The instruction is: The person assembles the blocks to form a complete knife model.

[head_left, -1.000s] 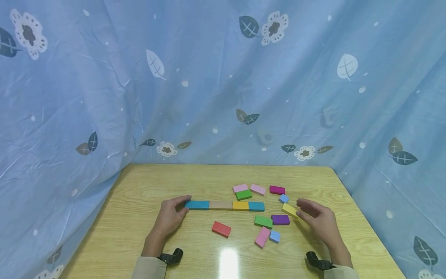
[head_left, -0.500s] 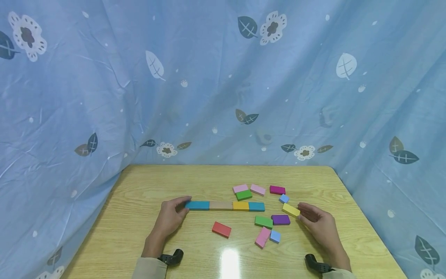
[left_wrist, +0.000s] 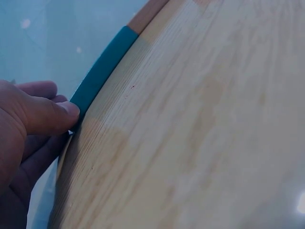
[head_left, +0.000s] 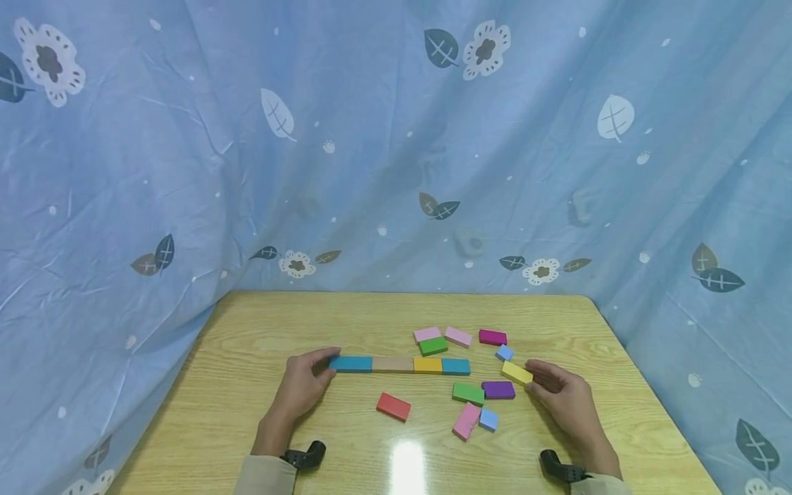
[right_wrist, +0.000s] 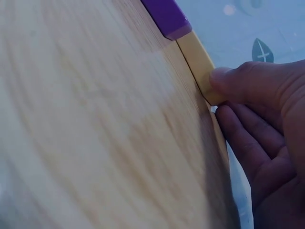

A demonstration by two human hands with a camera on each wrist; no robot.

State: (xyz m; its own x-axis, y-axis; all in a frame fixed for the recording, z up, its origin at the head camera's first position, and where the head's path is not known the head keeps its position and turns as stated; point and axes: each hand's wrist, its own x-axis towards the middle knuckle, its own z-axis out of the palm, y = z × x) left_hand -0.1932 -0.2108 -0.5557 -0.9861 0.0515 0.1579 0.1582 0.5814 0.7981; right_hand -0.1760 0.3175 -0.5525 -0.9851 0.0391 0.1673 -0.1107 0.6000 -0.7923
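Observation:
My left hand (head_left: 303,383) pinches the left end of a long blue block (head_left: 351,364), thumb on the near side. That block heads a straight row; after it come a tan block (head_left: 392,365), an orange block (head_left: 427,365) and a shorter blue block (head_left: 456,366). On the right, my right hand (head_left: 566,397) pinches the right end of a yellow block (head_left: 517,372), which lies slanted on the table. The right wrist view shows the thumb on the yellow block (right_wrist: 199,64), with the other fingers partly hidden behind its end.
Around the yellow block lie a purple block (head_left: 498,390), a small light-blue block (head_left: 504,353) and a magenta block (head_left: 492,337). Pink, green and blue blocks are scattered close by. A red block (head_left: 393,407) lies in front of the row on the wooden table (head_left: 260,313); a curtain (head_left: 371,137) hangs behind.
My right hand has come down and closed on the right end of the yellow block, which has barely shifted. The left hand and the row look unchanged.

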